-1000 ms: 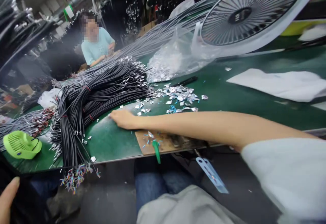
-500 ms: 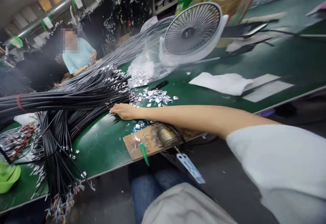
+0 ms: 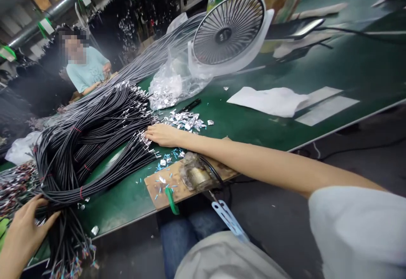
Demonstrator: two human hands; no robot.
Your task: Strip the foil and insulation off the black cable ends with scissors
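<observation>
On my feed the black cable bundle [image 3: 111, 175] lies curved across the green table [image 3: 256, 128] between the two hands, its silvery ends at the right fingertips. The right hand [image 3: 163, 135] has its fingers curled over those ends; whether they grip I cannot tell. The left hand [image 3: 23, 230] has thumb and fingers spread apart at the bundle's other end, with more cables heaped just beyond.

Crowding the far side of the right fingers I see foil scraps [image 3: 188, 121], a slim black tool [image 3: 190, 106], a clear plastic bag [image 3: 168, 88] of more scraps and a round fan [image 3: 226, 35]. Nearer me than those fingers is a wooden board [image 3: 166, 177] strewn with blue bits, bearing a grimy metal piece [image 3: 199, 175] and a green clip [image 3: 171, 203]; a pale blue handle [image 3: 236, 229] slants below. Well right of them lies a crumpled white sheet [image 3: 269, 102]. A co-worker [image 3: 89, 69] is well beyond the left fingers.

The mark on the fan's hub I cannot read. I count one fan, one board, one clip, three green-and-white tags [image 3: 47, 26] far beyond both hands, and at least three red ties [image 3: 81, 192] between the fingers; the scraps are too many to count
</observation>
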